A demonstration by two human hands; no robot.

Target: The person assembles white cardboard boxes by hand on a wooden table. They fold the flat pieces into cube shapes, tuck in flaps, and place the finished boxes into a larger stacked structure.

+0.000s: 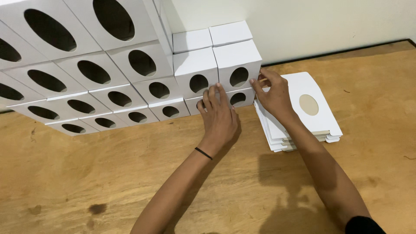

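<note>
While both hands press flat and empty on 2 end boxes (237, 65), left hand (219, 117), right hand (273, 93), squaring the stack at the table's (130, 182) back edge seems underway; the next flat blank (310, 104) needs lifting.

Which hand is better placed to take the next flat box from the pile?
The right hand, probably: it hovers directly over the pile of flat boxes. The left hand rests on the stacked boxes, farther from the pile.

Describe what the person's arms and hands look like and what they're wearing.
Both forearms are bare. The left hand has a thin black band around its wrist. The right hand wears nothing visible at the wrist; further up that arm, a dark sleeve edge shows at the bottom of the frame. No gloves or rings are visible on either hand.
</note>
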